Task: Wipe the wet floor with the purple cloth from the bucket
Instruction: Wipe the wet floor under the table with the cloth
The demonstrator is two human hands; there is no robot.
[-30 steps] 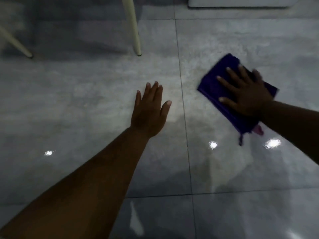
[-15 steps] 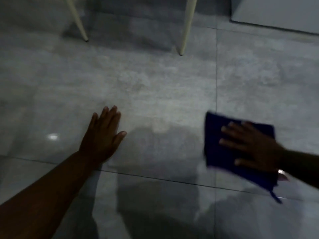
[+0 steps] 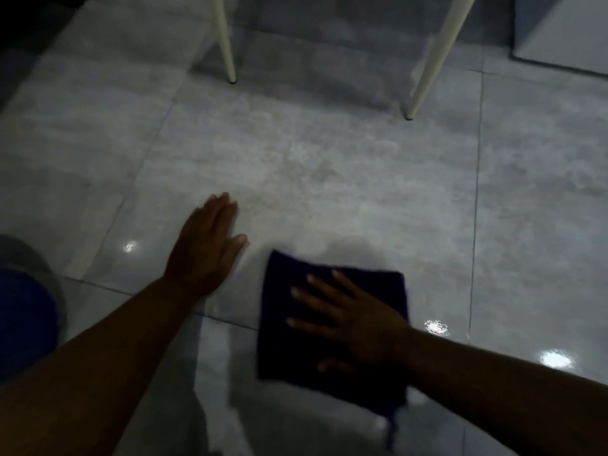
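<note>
Purple cloth [image 3: 332,324] under right hand [image 3: 358,324], no writing legible

Two slim cream-white furniture legs stand at the top of the view. The left leg [image 3: 224,41] comes down nearly upright and ends in a small dark foot. The right leg [image 3: 437,57] slants down toward the left, also ending in a dark tip. They stand well apart, with a soft shadow lying between and behind them. In the upper right corner sits the edge of a pale flat panel [image 3: 566,31], bordered by a dark line; what it belongs to cannot be told.
</note>
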